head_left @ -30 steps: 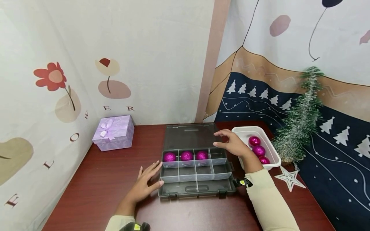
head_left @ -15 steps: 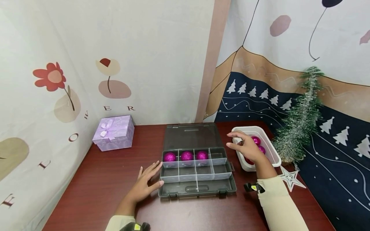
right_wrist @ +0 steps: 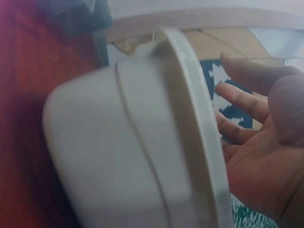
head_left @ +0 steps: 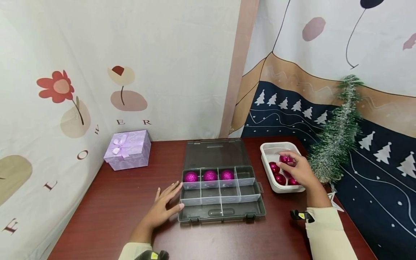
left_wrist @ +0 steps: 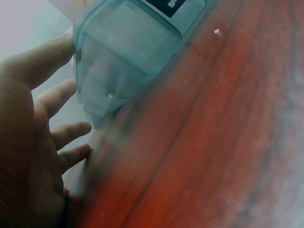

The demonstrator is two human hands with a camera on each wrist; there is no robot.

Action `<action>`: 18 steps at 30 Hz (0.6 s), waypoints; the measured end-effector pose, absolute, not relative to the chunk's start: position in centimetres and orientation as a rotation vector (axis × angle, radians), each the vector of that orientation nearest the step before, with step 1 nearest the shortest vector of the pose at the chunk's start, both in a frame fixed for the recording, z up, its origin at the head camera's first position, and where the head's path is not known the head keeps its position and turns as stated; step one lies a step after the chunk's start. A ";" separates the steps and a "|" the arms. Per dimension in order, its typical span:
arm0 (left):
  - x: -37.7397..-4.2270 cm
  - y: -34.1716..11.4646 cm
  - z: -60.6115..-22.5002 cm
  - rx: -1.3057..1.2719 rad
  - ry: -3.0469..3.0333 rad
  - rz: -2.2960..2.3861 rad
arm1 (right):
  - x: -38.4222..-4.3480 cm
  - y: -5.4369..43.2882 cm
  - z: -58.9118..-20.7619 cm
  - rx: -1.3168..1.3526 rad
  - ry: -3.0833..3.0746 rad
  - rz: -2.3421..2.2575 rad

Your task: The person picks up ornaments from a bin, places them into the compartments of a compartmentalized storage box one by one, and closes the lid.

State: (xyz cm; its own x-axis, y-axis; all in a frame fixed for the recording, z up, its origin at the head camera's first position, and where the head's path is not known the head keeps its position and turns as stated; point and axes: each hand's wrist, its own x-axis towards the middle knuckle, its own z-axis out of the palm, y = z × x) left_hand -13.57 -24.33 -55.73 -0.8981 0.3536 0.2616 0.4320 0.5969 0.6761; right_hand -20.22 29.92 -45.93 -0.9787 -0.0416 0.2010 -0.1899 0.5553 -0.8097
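A grey see-through compartment box (head_left: 204,199) lies with its lid folded back on the table. Three glittery magenta Christmas baubles (head_left: 209,176) sit in its back row, in the first three compartments from the left. My left hand (head_left: 161,208), fingers spread, touches the box's left side; the left wrist view shows fingertips at its wall (left_wrist: 118,57). Over the white plastic tub (head_left: 286,189) is my right hand (head_left: 301,172), its fingers loosely bent above several magenta baubles (head_left: 280,179). In the right wrist view nothing lies between those fingers (right_wrist: 244,102), beyond the tub's rim.
A lilac gift box (head_left: 128,150) with a bow stands at the back left. Right of the tub are a small frosted artificial tree (head_left: 338,141) and a white star (head_left: 334,202), partly behind my right forearm. Printed cloth hangs behind the table.
My right hand has moved right, from above the compartment box's back right corner to over the white tub's baubles. My left hand stays at the box's left side.
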 end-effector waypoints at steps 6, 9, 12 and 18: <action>-13.5 -24.3 -55.6 -0.664 -2.718 -1.194 | -20.0 31.0 -46.6 0.178 -2.684 1.326; -13.5 -24.3 -55.6 -0.661 -2.722 -1.196 | -20.1 31.2 -46.8 0.196 -2.683 1.291; -13.5 -24.3 -55.6 -0.661 -2.729 -1.191 | -20.3 31.5 -47.1 0.194 -2.704 1.258; -13.5 -24.2 -55.5 -0.663 -2.731 -1.197 | -20.8 32.0 -47.2 0.165 -2.814 1.160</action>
